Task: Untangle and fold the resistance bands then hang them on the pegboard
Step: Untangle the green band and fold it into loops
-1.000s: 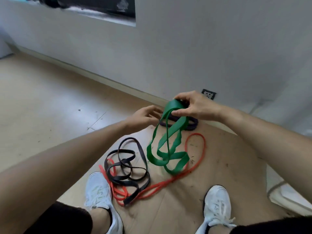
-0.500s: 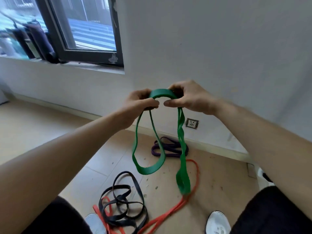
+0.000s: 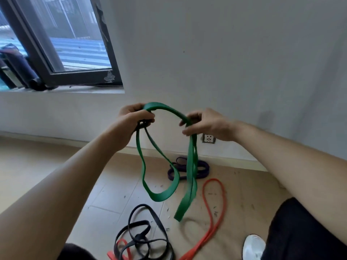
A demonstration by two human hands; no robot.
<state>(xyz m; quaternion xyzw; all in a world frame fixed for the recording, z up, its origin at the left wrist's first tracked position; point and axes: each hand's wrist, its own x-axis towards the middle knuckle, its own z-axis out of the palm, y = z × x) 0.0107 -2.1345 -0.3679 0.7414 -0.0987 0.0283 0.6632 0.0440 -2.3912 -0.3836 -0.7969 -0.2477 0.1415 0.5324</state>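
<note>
**A:** Where is the green resistance band (image 3: pixel 191 166)?

**B:** Up in the air in front of the wall, well clear of the floor (image 3: pixel 47 166). The left hand (image 3: pixel 134 117) has its fingers closed around one part of it, and the right hand (image 3: pixel 203 123) pinches another. A short arch runs between them, with two loops hanging below.

**A:** Why hold it like that?

**B:** My guess is that lifting it lets the weight pull the loops straight, so any twist shows before folding. The left loop hangs open; the right one hangs flat and doubled. There seems to be something dark in the left hand under the band, but I cannot tell what it is.

**A:** And the others?

**B:** On the floor. The purple band (image 3: pixel 187 170) lies bunched by the skirting, under the wall socket (image 3: pixel 208 138). The black band (image 3: pixel 144 239) is coiled near the bottom edge, crossing the red band (image 3: pixel 214 212), so those two look unsorted. No pegboard is in view.
</note>
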